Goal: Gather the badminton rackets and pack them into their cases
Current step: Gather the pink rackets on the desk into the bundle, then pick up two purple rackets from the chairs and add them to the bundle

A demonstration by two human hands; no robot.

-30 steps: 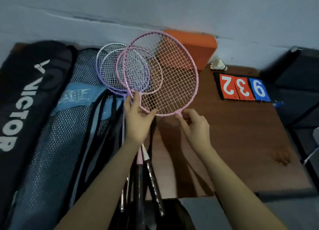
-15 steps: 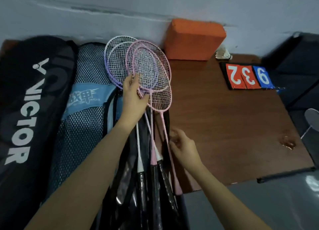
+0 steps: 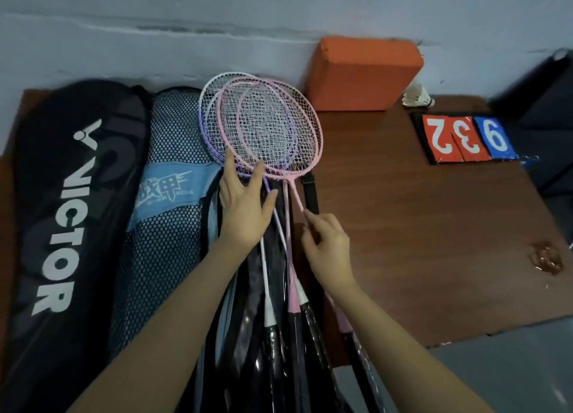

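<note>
Farthest left I see a long black case [image 3: 65, 214] lying on the brown surface [image 3: 434, 226], with VICTOR in white letters along its length. Just beside it, on its right, lies a mesh case [image 3: 161, 251] with a pale blue panel carrying printed characters. Its upper end sits under the edge of the racket heads.

Next comes the stack of rackets [image 3: 260, 127]. Their heads overlap near the wall, white, purple and pink frames one over another, and their thin shafts run down toward me over dark black covers [image 3: 248, 335] that lie between the mesh case and the bare wood. How many rackets are in the stack I cannot tell for sure.

My left hand [image 3: 245, 208] rests on the stack where the heads meet the shafts, fingers straight and spread, the tips touching the lower rims of the frames. My right hand [image 3: 328, 245] is just beside it, to the right and a little lower, with thumb and forefinger pinching the thin pink shaft [image 3: 296, 195] of the rightmost racket. The black handles lie at the lower edge of the view, between my forearms.

Further right, an orange block [image 3: 366, 74] stands against the wall. A shuttlecock [image 3: 415, 98] lies near its right corner. Below that is a flip scoreboard [image 3: 465, 138] with two red cards and one blue card. A shiny stain [image 3: 545, 257] marks the wood near the right edge.
</note>
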